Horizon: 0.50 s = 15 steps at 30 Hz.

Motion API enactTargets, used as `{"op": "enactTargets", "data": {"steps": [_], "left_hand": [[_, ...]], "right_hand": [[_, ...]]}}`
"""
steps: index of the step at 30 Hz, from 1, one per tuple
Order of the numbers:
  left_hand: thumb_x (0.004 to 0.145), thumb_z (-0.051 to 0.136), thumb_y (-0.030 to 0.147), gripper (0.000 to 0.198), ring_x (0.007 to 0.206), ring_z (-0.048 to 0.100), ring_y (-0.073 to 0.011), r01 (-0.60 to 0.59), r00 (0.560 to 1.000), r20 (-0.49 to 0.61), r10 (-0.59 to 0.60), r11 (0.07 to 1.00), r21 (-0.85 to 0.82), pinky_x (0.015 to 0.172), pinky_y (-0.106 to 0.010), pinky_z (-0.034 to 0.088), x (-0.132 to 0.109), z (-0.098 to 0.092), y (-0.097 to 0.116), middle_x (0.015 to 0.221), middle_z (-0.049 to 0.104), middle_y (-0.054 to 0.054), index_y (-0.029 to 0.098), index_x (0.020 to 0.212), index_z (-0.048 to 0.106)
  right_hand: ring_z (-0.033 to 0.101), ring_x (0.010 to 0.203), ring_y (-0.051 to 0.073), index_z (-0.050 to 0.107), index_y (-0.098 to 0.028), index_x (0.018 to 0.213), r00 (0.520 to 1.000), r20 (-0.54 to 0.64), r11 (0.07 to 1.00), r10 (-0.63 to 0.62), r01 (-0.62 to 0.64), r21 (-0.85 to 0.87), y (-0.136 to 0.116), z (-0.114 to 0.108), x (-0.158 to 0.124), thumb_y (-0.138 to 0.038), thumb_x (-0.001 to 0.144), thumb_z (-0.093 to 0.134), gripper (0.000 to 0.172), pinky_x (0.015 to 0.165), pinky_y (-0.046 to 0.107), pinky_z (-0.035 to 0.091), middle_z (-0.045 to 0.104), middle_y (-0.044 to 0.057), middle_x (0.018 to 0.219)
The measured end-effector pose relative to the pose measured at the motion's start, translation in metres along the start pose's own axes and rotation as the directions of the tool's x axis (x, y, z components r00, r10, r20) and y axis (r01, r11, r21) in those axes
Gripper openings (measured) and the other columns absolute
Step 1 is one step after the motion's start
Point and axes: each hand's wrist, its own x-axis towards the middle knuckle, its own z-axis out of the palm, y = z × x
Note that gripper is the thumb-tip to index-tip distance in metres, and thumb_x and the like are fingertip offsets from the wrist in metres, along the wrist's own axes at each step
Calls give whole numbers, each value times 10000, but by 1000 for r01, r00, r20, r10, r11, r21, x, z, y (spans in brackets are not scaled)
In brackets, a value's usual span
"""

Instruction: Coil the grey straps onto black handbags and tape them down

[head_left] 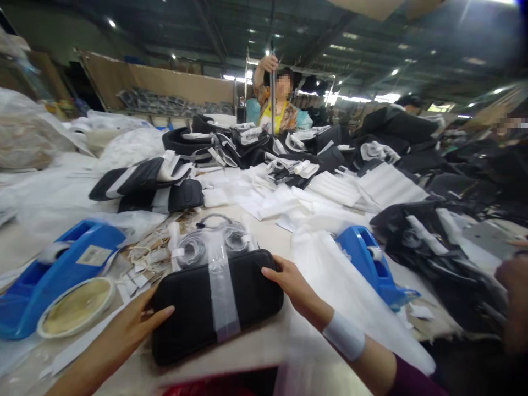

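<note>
A black rounded bag (185, 313) is tilted in front of me, with a translucent whitish strip (223, 294) wrapped around its middle. My left hand (150, 316) grips its left end, thumb on the front and the other fingers mostly hidden behind. At the upper right corner my right hand (286, 278) holds the same bag, thumb on the front face. Coiled clear-wrapped straps or cords (193, 250) lie just behind the bag's top edge. A pale band (344, 334) circles my right wrist.
Blue tape dispensers (97, 242) (365, 264) stand left and right. A round dish (76, 308) with yellowish contents is at left. Wrapped black bags (144, 181) and white foam sheets (336, 187) are piled behind. One person (280, 104) stands across the table; another person's hand (513, 280) is at right.
</note>
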Motion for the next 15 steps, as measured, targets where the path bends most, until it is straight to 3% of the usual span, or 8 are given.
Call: {"op": "enactTargets", "data": {"steps": [2,4,6,7,9,12,13,15], "left_hand": [[741,531,597,580,1124,548,-463,-124,984,-98,152,963,240,992,-654,413,17,-6,22,1092,653,-183,181,1126,656],[813,454,525,544,1157,510,-450,-300,922,-100,374,854,426,1021,-642,375,41,1,59,1145,611,-226,121,1121,648],[904,370,382,431,1180,520,-334,-526,830,54,556,746,407,1056,-527,394,72,23,100,1229,602,-165,166,1187,615],[931,317,299,407,1194,521,-278,-637,763,155,627,691,341,1062,-475,398,88,38,119,1244,608,-133,190,1196,607],[958,275,215,404,1206,518,-216,-767,640,341,689,601,225,1099,-448,345,118,70,146,1245,623,-91,213,1191,605],[984,334,230,332,1112,563,-208,-866,475,550,687,474,156,1103,-484,283,147,108,158,1113,683,-56,232,1074,653],[988,357,238,309,1057,579,-209,-888,435,592,679,431,159,1093,-499,270,151,115,157,1041,696,-45,240,1041,662],[993,372,237,296,960,586,-202,-909,402,628,666,374,186,1076,-515,247,152,121,152,922,690,-25,256,1003,667]], "right_hand": [[625,1031,272,700,-179,1073,999,-32,999,-16,15,-31,3,-2,8,-372,684,753,437,967,432,464,713,57,1069],[630,1015,265,699,-178,1070,999,-45,999,-7,4,-47,7,-3,12,-380,699,738,424,949,418,475,713,55,1057],[636,985,259,703,-174,1048,999,-46,998,3,-6,-70,9,-4,16,-379,695,739,410,919,399,486,716,54,1031],[637,967,254,704,-175,1035,999,-41,997,3,-6,-83,9,-4,18,-374,681,750,409,903,389,488,717,49,1013],[638,923,240,700,-179,1017,999,-25,996,19,-21,-89,8,-6,23,-360,638,780,428,862,366,492,716,33,972],[630,834,214,692,-172,936,993,-16,990,119,-120,-70,5,-9,31,-314,567,814,414,762,326,489,701,13,874],[624,802,208,689,-167,890,986,-22,983,166,-167,-71,5,-9,33,-297,548,819,388,729,316,482,691,8,832],[612,763,202,676,-165,820,970,-45,968,237,-240,-76,6,-8,35,-270,520,823,350,690,306,469,669,1,774]]}}
